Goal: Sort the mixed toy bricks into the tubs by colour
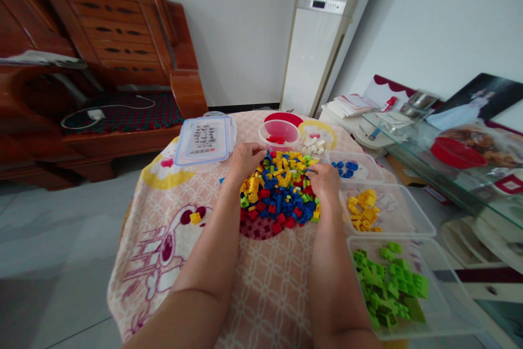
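Interlocking toy-brick pile [281, 199]: lay at your left hand's four o'clock, your right's nine.
Left hand [247, 159]: your fingers curled at the pile; pinch couldn't be told.
Right hand [326, 177]: fingers bunched; pinch likewise unclear.

A: Where are you?
Me: A home, living room by the look of it.
A: Evidence?
Me: Left: carved wooden bench [126, 40], patterned seat cover [163, 115], white charger [96, 115] and cable lying on it. Grey tile floor [61, 224]. Ahead: tall white unit [312, 38] with 1 small display, by a plain white wall [241, 28].
A: Right side?
Me: Glass-topped stand [408, 147]. On it: red bowl [457, 153], clear plastic bag [488, 145]. Picture [474, 98] of a figure in white propped behind.
A: Your table?
Me: Soft cartoon-print cloth [269, 289], toy bricks [286, 196] heaped on top. Domestic, I'd say.
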Available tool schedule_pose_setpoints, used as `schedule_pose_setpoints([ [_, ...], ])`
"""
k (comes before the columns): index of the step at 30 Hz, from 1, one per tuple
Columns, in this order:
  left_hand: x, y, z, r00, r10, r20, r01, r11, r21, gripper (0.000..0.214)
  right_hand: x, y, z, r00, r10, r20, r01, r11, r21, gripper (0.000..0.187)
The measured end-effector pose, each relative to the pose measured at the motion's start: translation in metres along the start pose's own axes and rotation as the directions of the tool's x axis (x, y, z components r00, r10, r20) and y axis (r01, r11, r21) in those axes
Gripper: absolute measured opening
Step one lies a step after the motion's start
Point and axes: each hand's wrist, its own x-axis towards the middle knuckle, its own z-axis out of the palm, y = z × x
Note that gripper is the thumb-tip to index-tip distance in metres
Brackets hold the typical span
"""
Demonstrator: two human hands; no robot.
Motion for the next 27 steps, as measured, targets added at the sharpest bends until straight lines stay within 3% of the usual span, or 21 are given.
schedule_pose_setpoints([
  [6, 0.001, -0.002, 0.002, 1.0, 0.001, 0.017, 0.0, 1.0, -0.016, 0.034, 0.007, 0.009, 0.002, 0.979, 0.092, -0.182, -0.044, 0.966, 0.253, 0.035],
  [10, 0.001, -0.002, 0.001, 1.0, 0.007, 0.009, -0.006, 1.0, -0.013, 0.033, 0.006, 0.015, -0.003, 0.893, 0.234, -0.385, -0.115, 0.945, 0.307, 0.038],
  [12, 0.001, -0.002, 0.001, 1.0, 0.008, 0.008, -0.008, 1.0, -0.004, 0.033, 0.004, 0.016, -0.008, 0.86, 0.273, -0.43, -0.159, 0.946, 0.282, 0.041],
  [15, 0.001, -0.001, 0.001, 1.0, 0.006, 0.015, -0.006, 1.0, -0.001, 0.033, 0.003, 0.015, -0.012, 0.895, 0.233, -0.38, -0.144, 0.958, 0.249, 0.038],
  [20, -0.001, 0.0, 0.001, 1.0, 0.007, 0.004, -0.007, 1.0, -0.012, 0.033, 0.005, 0.01, -0.008, 0.986, 0.049, -0.16, -0.016, 0.979, 0.201, 0.028],
  [24, -0.002, 0.0, 0.0, 1.0, 0.004, 0.003, -0.004, 1.0, -0.013, 0.032, 0.0, 0.009, -0.006, 0.999, -0.032, 0.025, 0.03, 0.994, 0.106, 0.022],
  [27, -0.001, 0.0, 0.0, 1.0, 0.002, 0.007, -0.002, 1.0, -0.018, 0.032, -0.004, 0.008, -0.01, 0.998, -0.049, 0.035, 0.049, 0.999, 0.024, 0.021],
])
